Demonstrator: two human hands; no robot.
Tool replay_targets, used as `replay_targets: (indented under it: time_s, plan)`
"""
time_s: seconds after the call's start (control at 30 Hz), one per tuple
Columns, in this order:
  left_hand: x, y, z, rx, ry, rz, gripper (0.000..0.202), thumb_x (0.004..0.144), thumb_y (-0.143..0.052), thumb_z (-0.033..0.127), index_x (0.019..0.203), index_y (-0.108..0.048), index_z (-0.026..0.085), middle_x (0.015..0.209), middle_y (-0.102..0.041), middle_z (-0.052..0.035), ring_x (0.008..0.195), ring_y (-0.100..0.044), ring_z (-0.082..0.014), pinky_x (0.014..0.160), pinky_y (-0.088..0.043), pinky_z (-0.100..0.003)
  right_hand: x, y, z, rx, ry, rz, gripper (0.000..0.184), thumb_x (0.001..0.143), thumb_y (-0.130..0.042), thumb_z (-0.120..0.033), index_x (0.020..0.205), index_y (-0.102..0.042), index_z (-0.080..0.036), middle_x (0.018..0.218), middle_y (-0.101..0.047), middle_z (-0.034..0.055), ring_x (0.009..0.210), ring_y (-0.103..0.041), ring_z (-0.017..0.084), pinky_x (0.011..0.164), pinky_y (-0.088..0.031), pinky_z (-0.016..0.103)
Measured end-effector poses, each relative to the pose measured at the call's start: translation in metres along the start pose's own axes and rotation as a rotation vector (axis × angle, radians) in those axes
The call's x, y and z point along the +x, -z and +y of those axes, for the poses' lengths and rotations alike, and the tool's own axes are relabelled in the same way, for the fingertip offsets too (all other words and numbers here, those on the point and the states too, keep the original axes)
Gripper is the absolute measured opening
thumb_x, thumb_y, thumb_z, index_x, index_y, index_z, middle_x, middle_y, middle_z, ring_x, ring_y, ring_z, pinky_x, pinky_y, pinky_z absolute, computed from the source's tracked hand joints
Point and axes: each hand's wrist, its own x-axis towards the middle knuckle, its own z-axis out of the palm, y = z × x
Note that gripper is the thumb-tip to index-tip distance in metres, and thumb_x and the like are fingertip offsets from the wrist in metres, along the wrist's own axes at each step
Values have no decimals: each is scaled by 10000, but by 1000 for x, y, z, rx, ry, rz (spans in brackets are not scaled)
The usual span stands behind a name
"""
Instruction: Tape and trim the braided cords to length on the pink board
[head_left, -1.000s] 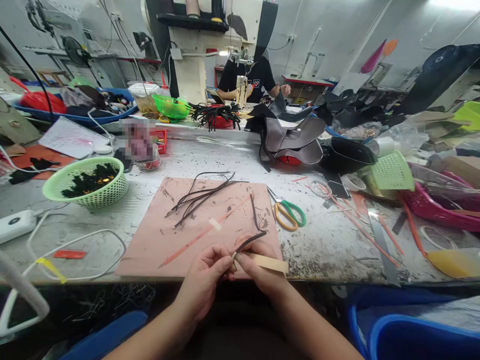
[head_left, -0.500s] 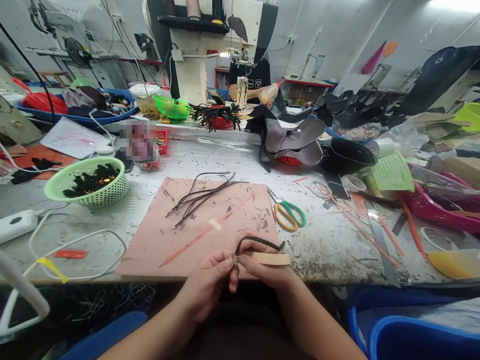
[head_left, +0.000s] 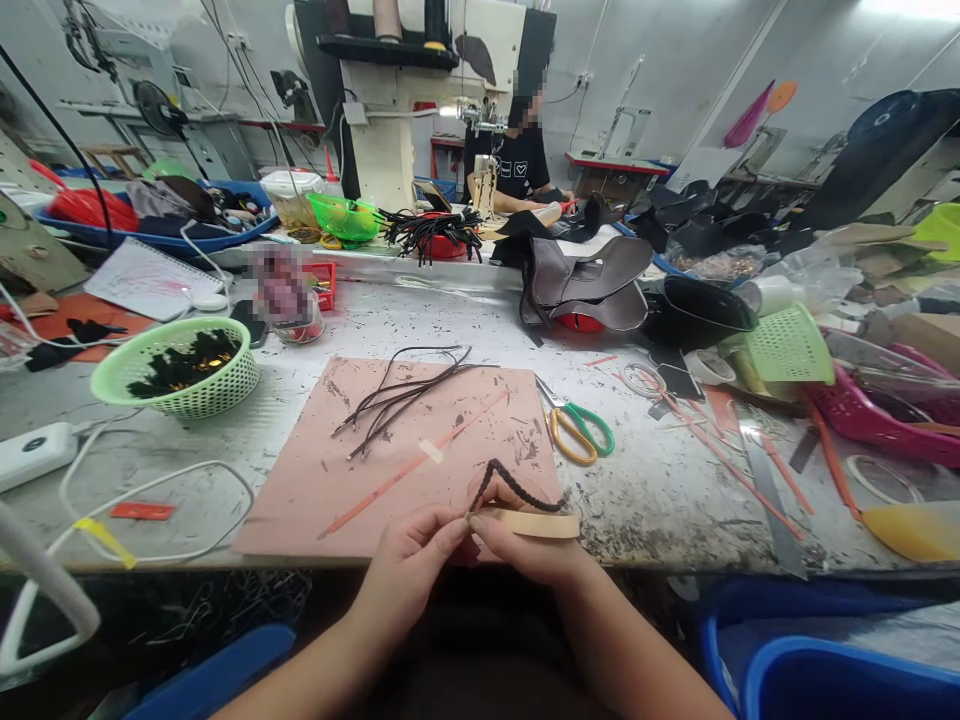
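Observation:
Fingertips of my left hand [head_left: 420, 550] and my right hand [head_left: 525, 548] meet at the front edge of the pink board [head_left: 300, 490], both pinched on one end of a dark braided cord [head_left: 517, 484]. From there the cord rises, bends sharply and slopes down to the right behind my right hand. A tan band [head_left: 544, 524], like a roll of masking tape, sits against the back of my right hand. What lies right between the fingertips is mostly covered. Several thin dark cords [head_left: 405, 390] lie loose on the board, near a pale orange marked strip [head_left: 375, 495].
Scissors [head_left: 581, 425] with green and orange handles lie right of the board. A green basket [head_left: 176, 365] of black pieces stands left. Dark curved leather pieces [head_left: 585, 275] and a metal ruler [head_left: 772, 500] are rightward. Behind the sewing machine [head_left: 382, 120] sits a co-worker [head_left: 506, 165].
The braided cord has gone from a rounded curve to a sharp, higher bend near my fingers. My fingertips have drawn closer together. The co-worker has lowered the bottle.

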Motion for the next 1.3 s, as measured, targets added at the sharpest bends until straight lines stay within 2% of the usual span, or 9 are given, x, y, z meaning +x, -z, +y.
replay_targets:
  time_s: [0.27,0.5,0.67,0.8,0.93,1.0,1.1,1.2,1.3]
  plan:
    - [1,-1,-3,97,-17,36,278,706,-592,403,554,-589,171,492,-548,18,509,-492,-122,548,-407,-246,3,5,-7,-188,121,-43,122,680,-482,-71,651,-499,-188,648,-538,-12,613,-511,108,571,-418,211]
    - [11,-1,-9,-19,141,83,268,606,-646,404,522,-576,159,452,-511,25,467,-445,-106,474,-372,-228,16,7,31,-593,238,-40,68,695,-500,-126,684,-530,-186,684,-555,22,658,-508,146,613,-422,253]
    - [9,4,-6,-69,261,88,275,578,-671,401,533,-573,148,438,-508,28,449,-435,-89,457,-345,-210,21,56,55,-731,39,129,218,723,-427,-97,810,-617,-162,817,-607,77,793,-546,188,727,-437,317]
    - [13,9,-8,-169,315,96,264,592,-654,398,605,-583,144,444,-492,47,397,-407,-66,416,-290,-192,6,104,59,-896,-529,174,362,755,-423,-195,1075,-593,-187,933,-632,68,830,-578,188,700,-442,277]
    - [15,12,-9,-79,284,51,284,622,-629,410,602,-577,131,431,-489,44,348,-350,-42,384,-212,-184,-10,138,66,-1020,-814,155,339,778,-414,-333,775,-666,-106,730,-649,138,701,-600,253,602,-422,320]
    - [16,14,-9,-21,260,28,281,639,-616,405,601,-574,130,431,-491,43,342,-325,-34,382,-187,-184,-14,146,69,-1062,-880,120,381,773,-435,-389,672,-659,-97,693,-644,167,686,-602,283,597,-419,347]
    - [16,14,-6,41,226,29,272,655,-594,404,617,-573,135,448,-493,42,359,-311,-37,388,-179,-183,-13,144,70,-1137,-944,149,486,808,-393,-461,783,-668,-61,872,-642,229,809,-608,325,654,-434,383]
    - [17,12,-2,94,217,76,266,634,-593,409,597,-560,147,426,-434,61,389,-307,-54,397,-185,-183,-3,132,69,-1169,-972,197,439,859,-337,-364,993,-625,-60,1058,-601,225,934,-596,309,718,-441,376]
    - [16,13,1,138,173,132,254,613,-605,396,554,-540,158,418,-374,76,418,-299,-65,430,-219,-190,5,129,71,-1120,-1024,170,361,851,-372,-308,963,-639,-92,972,-644,193,889,-619,293,706,-452,375]
